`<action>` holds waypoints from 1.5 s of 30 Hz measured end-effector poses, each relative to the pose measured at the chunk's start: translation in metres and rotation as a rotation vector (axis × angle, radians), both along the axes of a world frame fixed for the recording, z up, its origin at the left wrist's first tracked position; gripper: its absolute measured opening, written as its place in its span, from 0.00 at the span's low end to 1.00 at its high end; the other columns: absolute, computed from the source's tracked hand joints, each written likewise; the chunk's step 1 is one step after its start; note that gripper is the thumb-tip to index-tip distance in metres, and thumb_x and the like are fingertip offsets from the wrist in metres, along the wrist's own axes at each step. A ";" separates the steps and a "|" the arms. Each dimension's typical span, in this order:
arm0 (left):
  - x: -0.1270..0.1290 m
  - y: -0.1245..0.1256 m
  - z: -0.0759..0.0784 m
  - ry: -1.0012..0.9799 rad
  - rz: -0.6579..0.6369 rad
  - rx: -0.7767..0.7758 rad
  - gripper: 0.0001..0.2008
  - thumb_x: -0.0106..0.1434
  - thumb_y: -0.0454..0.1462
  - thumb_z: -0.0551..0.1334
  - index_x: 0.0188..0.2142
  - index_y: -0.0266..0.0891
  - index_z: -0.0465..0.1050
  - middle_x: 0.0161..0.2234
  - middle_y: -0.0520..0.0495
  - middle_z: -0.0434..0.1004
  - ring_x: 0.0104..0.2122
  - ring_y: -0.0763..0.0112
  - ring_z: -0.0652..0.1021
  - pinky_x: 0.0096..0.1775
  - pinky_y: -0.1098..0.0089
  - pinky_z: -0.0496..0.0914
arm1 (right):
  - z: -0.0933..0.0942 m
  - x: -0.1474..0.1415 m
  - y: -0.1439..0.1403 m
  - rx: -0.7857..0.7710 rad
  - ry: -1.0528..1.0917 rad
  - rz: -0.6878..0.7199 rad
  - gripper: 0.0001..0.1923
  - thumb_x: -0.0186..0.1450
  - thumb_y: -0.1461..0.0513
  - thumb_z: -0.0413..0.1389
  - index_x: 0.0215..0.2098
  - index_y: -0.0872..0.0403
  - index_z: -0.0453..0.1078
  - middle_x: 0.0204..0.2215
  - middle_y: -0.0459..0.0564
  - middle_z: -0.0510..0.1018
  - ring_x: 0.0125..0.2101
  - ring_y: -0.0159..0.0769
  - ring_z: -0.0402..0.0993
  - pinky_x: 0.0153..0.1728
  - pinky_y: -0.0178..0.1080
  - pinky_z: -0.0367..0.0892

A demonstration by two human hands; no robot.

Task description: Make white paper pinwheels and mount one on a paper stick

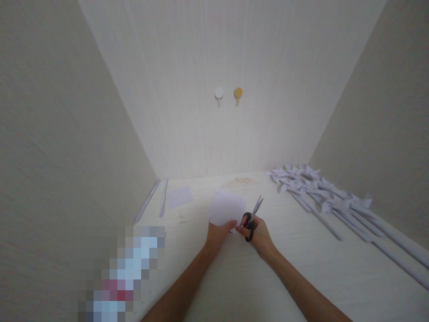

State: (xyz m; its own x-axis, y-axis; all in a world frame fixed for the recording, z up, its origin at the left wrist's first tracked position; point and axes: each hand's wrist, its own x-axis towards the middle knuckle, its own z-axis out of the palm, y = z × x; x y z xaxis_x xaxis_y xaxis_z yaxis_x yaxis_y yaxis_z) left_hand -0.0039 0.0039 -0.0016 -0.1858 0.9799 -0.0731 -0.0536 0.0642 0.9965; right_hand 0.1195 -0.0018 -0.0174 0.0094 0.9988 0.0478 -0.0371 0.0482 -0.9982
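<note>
My left hand [219, 232] grips a white sheet of paper [227, 206] by its lower edge, thumb on top. Close beside it, my right hand [259, 233] has its fingers through the black handles of a pair of scissors [250, 223]. The blades point up and away from the paper, slightly apart. Fingertips of the right hand meet the paper's lower right corner near my left thumb; what they pinch there is too small to make out. Another square of paper [180, 197] lies flat to the left.
Several paper pinwheels [301, 179] on rolled paper sticks [318, 215] are piled at the right. Two thin paper strips or sticks [163, 199] lie at the left, above a blurred-out object [127, 268]. Two hooks [237, 93] are on the wall ahead. Walls stand on both sides.
</note>
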 end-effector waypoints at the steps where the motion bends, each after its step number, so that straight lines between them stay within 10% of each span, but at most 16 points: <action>1: 0.000 0.000 -0.001 -0.002 0.002 0.002 0.16 0.38 0.35 0.67 0.30 0.32 0.72 0.28 0.43 0.76 0.26 0.67 0.75 0.25 0.70 0.70 | 0.000 0.000 0.000 -0.001 -0.002 -0.001 0.15 0.43 0.60 0.62 0.19 0.55 0.58 0.12 0.37 0.58 0.15 0.22 0.52 0.15 0.29 0.47; 19: -0.002 0.001 -0.002 0.023 -0.077 0.136 0.17 0.42 0.33 0.65 0.36 0.33 0.72 0.34 0.43 0.77 0.35 0.65 0.75 0.40 0.67 0.69 | 0.005 -0.001 -0.002 -0.009 0.025 -0.006 0.15 0.42 0.59 0.62 0.19 0.55 0.59 0.12 0.37 0.58 0.15 0.23 0.52 0.15 0.29 0.48; 32: -0.001 0.001 -0.003 -0.043 -0.062 0.030 0.13 0.39 0.35 0.66 0.28 0.35 0.73 0.25 0.49 0.76 0.25 0.69 0.75 0.25 0.72 0.69 | 0.007 0.000 -0.002 -0.020 0.014 -0.011 0.17 0.42 0.55 0.62 0.18 0.55 0.60 0.11 0.38 0.59 0.14 0.23 0.53 0.15 0.30 0.49; 45: -0.002 0.000 -0.002 -0.076 -0.042 0.040 0.15 0.38 0.34 0.67 0.31 0.34 0.73 0.28 0.46 0.77 0.30 0.65 0.76 0.32 0.68 0.70 | 0.000 0.000 0.000 -0.010 0.053 0.003 0.16 0.41 0.58 0.63 0.18 0.55 0.59 0.12 0.37 0.58 0.15 0.22 0.51 0.15 0.29 0.47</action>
